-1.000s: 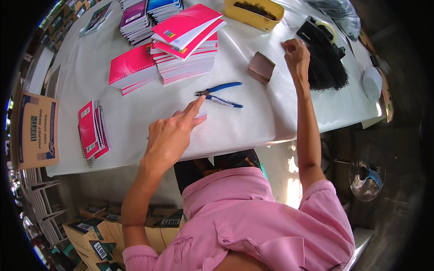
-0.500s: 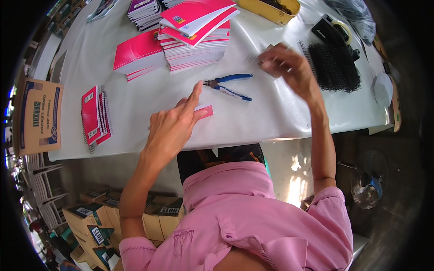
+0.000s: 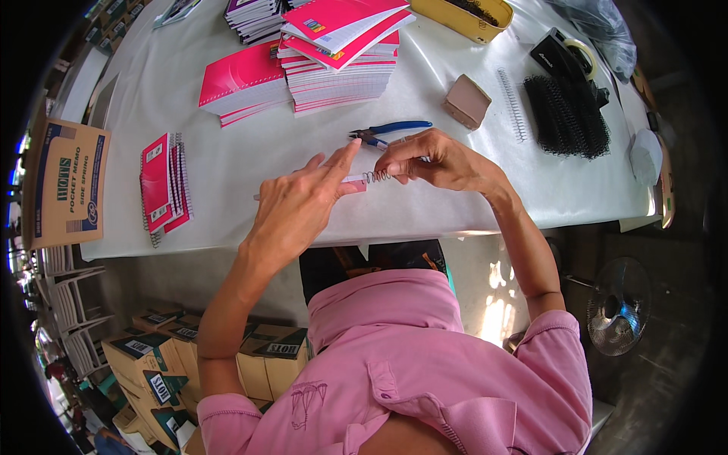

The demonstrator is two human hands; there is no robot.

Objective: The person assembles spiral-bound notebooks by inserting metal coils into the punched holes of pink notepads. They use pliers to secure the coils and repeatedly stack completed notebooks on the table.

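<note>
My left hand [image 3: 299, 199] lies over a small pink notebook [image 3: 353, 186] at the table's near side, thumb on it and index finger stretched out. Only the notebook's right end shows; the rest is hidden beneath the hand. My right hand [image 3: 440, 161] pinches a thin wire spiral coil [image 3: 377, 176]. The coil's left tip meets the notebook's right end at its far edge. Just beyond both hands lie blue-handled cutting pliers [image 3: 394, 127], jaws to the left, partly covered by my right hand.
Pink notebook stacks [image 3: 341, 83] stand at the back, a few spiral-bound notebooks [image 3: 163, 186] at left. Rightward are a brownish block [image 3: 467, 102], a loose coil [image 3: 513, 106], and a pile of black coils [image 3: 565, 117]. A yellow tin [image 3: 462, 19] sits far back, a carton [image 3: 70, 182] far left.
My right hand has moved left and nearer from above the brownish block, bringing a coil to the notebook's end. The block is now uncovered. My left hand stays on the notebook.
</note>
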